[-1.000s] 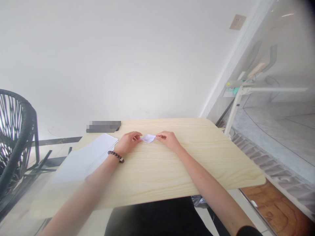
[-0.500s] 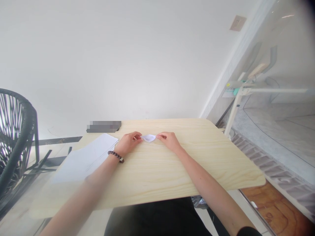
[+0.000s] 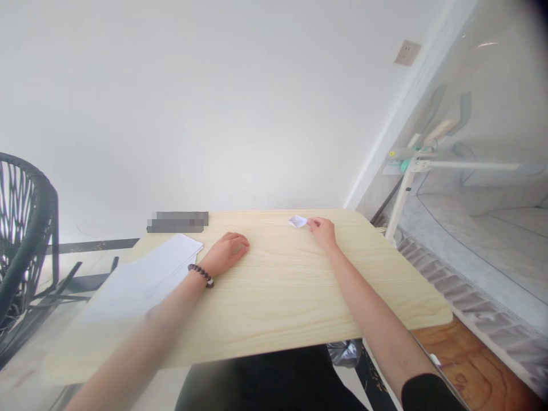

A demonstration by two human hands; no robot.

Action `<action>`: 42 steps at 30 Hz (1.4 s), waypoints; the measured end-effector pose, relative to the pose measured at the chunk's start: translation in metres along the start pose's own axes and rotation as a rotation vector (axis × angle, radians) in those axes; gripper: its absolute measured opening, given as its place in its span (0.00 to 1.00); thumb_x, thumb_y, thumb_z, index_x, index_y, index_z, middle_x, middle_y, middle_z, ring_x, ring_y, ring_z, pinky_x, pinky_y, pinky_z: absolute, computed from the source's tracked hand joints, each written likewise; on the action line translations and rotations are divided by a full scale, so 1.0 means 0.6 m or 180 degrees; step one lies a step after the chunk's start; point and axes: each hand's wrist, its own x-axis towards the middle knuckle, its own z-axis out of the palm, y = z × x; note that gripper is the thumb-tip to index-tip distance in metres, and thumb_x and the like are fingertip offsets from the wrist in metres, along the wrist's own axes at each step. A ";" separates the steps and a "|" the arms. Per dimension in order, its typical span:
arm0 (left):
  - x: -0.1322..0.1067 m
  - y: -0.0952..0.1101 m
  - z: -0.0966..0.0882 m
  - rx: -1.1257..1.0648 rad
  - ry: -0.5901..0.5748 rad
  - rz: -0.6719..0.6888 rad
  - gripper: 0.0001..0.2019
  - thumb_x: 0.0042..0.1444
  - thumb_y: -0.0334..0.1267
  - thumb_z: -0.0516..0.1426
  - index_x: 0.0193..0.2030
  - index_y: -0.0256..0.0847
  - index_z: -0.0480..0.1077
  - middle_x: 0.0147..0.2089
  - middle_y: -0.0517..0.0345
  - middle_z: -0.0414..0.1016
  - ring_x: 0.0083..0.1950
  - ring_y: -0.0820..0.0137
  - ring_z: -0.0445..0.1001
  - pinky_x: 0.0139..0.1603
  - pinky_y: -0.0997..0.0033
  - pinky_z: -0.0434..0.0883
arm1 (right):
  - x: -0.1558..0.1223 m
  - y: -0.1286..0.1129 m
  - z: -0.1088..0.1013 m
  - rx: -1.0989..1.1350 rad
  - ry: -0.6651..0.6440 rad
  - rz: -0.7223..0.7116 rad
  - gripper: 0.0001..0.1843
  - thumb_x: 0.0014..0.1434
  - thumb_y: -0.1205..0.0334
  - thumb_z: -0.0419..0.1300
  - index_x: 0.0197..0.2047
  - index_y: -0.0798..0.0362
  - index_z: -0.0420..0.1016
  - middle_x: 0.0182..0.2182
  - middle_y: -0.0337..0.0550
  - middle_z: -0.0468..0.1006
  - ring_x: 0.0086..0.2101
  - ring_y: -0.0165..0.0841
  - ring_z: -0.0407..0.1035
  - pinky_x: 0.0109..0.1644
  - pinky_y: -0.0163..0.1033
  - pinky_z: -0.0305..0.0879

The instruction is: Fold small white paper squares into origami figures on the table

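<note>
A small folded white paper piece (image 3: pixel 297 221) lies near the far edge of the light wooden table (image 3: pixel 274 297). My right hand (image 3: pixel 323 231) reaches out beside it, fingertips pinching its right corner. My left hand (image 3: pixel 226 251) rests on the tabletop nearer to me, fingers loosely curled and holding nothing, with a dark bead bracelet (image 3: pixel 201 275) on the wrist. It lies just right of a stack of white paper sheets (image 3: pixel 145 277).
A dark flat object (image 3: pixel 177 221) lies at the table's far left edge. A black wicker chair (image 3: pixel 23 228) stands to the left. A white wall rises behind the table, and a white stand (image 3: pixel 402 194) is at the right.
My left hand let go of the folded paper and stayed on the table. My right hand carried the paper away to the far right part of the table.
</note>
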 end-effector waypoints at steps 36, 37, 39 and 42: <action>0.003 0.018 0.005 0.0047 -0.0141 0.0005 0.16 0.54 0.44 0.44 0.44 0.43 0.65 0.50 0.54 0.64 0.51 0.66 0.60 0.53 0.63 0.57 | -0.017 0.048 -0.061 -0.1156 0.0960 -0.0453 0.19 0.52 0.61 0.48 0.48 0.52 0.61 0.45 0.48 0.56 0.40 0.35 0.59 0.38 0.38 0.58; 0.003 0.017 0.006 0.0057 -0.0143 0.0014 0.16 0.54 0.44 0.45 0.44 0.43 0.65 0.49 0.54 0.64 0.51 0.66 0.60 0.53 0.63 0.57 | -0.024 0.028 -0.053 -0.1211 0.0829 -0.0654 0.19 0.52 0.62 0.48 0.48 0.51 0.60 0.44 0.47 0.56 0.41 0.35 0.59 0.39 0.38 0.58; 0.003 0.015 0.007 0.0070 -0.0163 0.0034 0.15 0.54 0.43 0.45 0.44 0.42 0.65 0.49 0.54 0.64 0.51 0.66 0.60 0.53 0.63 0.58 | -0.038 -0.011 -0.034 -0.1283 0.0545 -0.0979 0.19 0.52 0.64 0.48 0.49 0.51 0.59 0.44 0.47 0.57 0.39 0.34 0.59 0.40 0.38 0.58; 0.002 0.013 0.008 0.0036 -0.0157 0.0045 0.15 0.54 0.41 0.44 0.45 0.42 0.65 0.50 0.54 0.64 0.51 0.67 0.61 0.53 0.64 0.58 | -0.064 -0.065 -0.002 -0.1353 0.0068 -0.1334 0.18 0.53 0.65 0.48 0.48 0.51 0.60 0.43 0.46 0.58 0.37 0.33 0.60 0.39 0.37 0.58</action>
